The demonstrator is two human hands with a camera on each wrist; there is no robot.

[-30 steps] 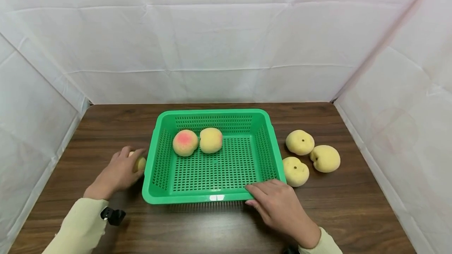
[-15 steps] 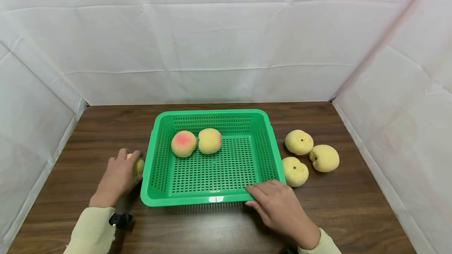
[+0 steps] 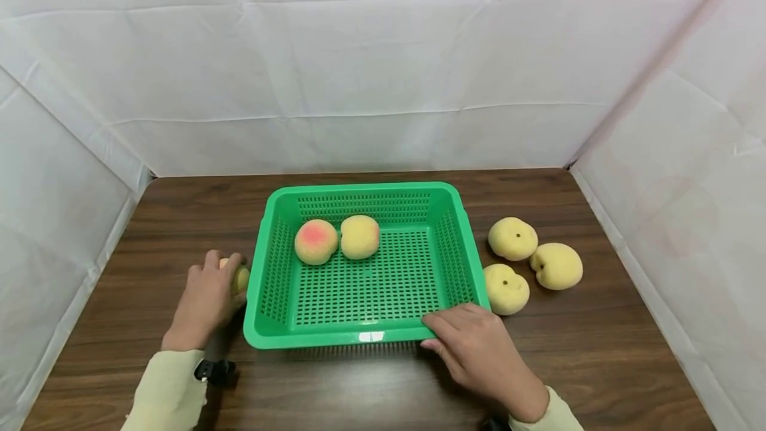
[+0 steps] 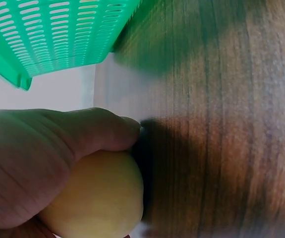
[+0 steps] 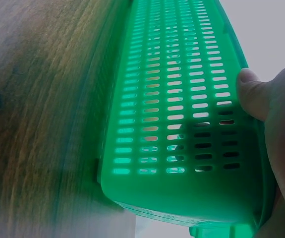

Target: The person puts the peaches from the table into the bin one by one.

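My left hand point(image 3: 206, 298) curls round a yellow peach point(image 4: 100, 196) on the table, just left of a green plastic basket point(image 3: 287, 339). In the left wrist view the thumb lies along the peach's side, close to the wood. My right hand point(image 3: 481, 351) grips the basket's near rim at its right corner, thumb outside the slotted wall point(image 5: 182, 193) and fingers over the top. Inside the basket, a pink-topped peach point(image 3: 316, 242) and a yellow peach point(image 3: 360, 237) sit side by side toward the back left.
Right of the basket lie three more yellow peaches: a back one point(image 3: 512, 239), a right one point(image 3: 557, 266) and a near one point(image 3: 506, 289) close against the basket's side. White sheeting point(image 3: 359, 85) walls the dark wooden table point(image 3: 335, 391) at the back and sides.
My left wrist and forearm have swung to the right while the fingers stay round the peach. The right hand keeps its grip on the basket rim.
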